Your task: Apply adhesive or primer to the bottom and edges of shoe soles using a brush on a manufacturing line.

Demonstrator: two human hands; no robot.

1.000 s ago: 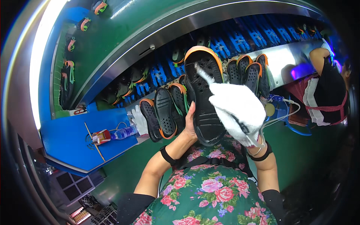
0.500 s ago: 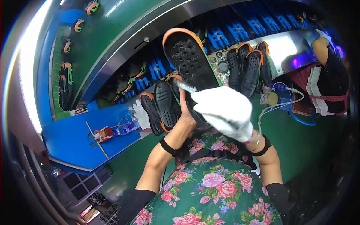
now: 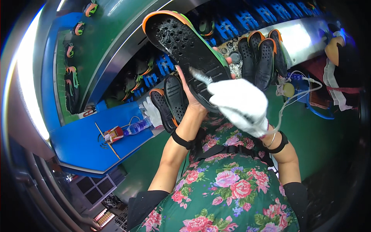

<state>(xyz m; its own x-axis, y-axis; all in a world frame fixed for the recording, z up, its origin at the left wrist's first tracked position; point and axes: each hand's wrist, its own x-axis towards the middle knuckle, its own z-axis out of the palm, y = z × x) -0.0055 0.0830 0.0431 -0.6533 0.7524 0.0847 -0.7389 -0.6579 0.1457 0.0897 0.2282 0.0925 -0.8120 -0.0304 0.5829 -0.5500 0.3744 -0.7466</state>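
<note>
We find the left hand (image 3: 195, 102) clasping a perforated black shoe sole (image 3: 189, 52) across its palm; the gloved right hand (image 3: 241, 101) grips a brush (image 3: 200, 75) over it. An overlong stroke could smear the orange rim (image 3: 165, 12).

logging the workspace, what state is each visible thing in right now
left hand: bare, gripping the sole
right hand: gloved, gripping the brush
black sole: held tilted, holed face up, whitish specks at its far end
brush: bristles over the sole, contact unclear
loose white glove: unworn, lying flat
bottle: on its side
four soles at right: clustered, orange rims away
light strip: lit
</note>
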